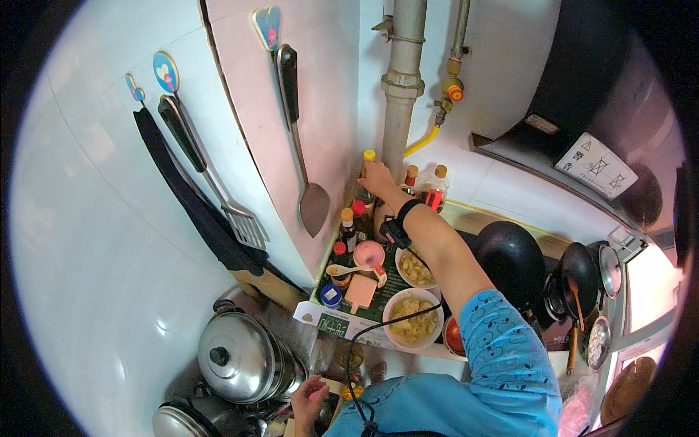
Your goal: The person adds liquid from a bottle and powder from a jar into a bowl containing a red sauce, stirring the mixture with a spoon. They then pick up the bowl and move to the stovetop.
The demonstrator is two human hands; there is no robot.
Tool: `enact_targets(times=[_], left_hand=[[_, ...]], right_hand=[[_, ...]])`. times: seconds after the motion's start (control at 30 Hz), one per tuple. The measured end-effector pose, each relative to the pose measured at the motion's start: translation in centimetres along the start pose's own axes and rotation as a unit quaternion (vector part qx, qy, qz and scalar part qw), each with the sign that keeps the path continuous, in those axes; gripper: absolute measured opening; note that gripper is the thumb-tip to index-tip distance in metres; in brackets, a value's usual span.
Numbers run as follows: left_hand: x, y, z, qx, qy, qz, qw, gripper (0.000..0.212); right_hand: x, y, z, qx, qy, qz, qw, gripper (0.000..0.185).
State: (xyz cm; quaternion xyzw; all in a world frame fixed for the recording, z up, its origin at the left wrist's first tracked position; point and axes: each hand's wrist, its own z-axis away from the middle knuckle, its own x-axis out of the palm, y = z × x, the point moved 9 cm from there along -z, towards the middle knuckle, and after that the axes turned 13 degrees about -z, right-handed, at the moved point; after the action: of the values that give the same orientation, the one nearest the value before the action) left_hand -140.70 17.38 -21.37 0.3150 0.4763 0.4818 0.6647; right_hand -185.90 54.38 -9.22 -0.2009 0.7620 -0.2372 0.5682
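Note:
My right hand (377,176) reaches into the far corner of the counter and grips a clear bottle (364,195) just under its yellow cap. Beside it stand a bottle with a brown cap and red neck (410,177) and a jug with a red handle (438,188). Nearer are a sauce bottle with an orange cap (347,226), a pink container (369,254) and a pale spoon (347,270). Two bowls of pale food pieces, one in front (413,319) and one behind (415,269), sit below my forearm. Low in view, my left hand (310,401) hangs loosely curled, with no held thing visible.
A black wok (510,257) stands right of my arm, beside a smaller pan (579,278) with a wooden spatula. A range hood (519,145) overhangs the stove. Steel pots (235,355) stand lower left. A slotted turner (246,226) and a solid turner (314,205) hang on the walls.

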Motion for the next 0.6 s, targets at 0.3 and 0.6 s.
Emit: enact_targets(times=[0.3,0.6], left_hand=[[2.1,-0.2,-0.7,0.051,-0.035,-0.069,0.996,0.033],[10.4,4.0,-1.2,0.127,-0.2,-0.169,0.957,0.02]], right_hand=[[-0.5,-1.1,1.0,-0.06,-0.056,0.0,0.997,0.052],[-21.2,-2.2,32.3,-0.061,-0.044,-0.257,0.964,0.023]])
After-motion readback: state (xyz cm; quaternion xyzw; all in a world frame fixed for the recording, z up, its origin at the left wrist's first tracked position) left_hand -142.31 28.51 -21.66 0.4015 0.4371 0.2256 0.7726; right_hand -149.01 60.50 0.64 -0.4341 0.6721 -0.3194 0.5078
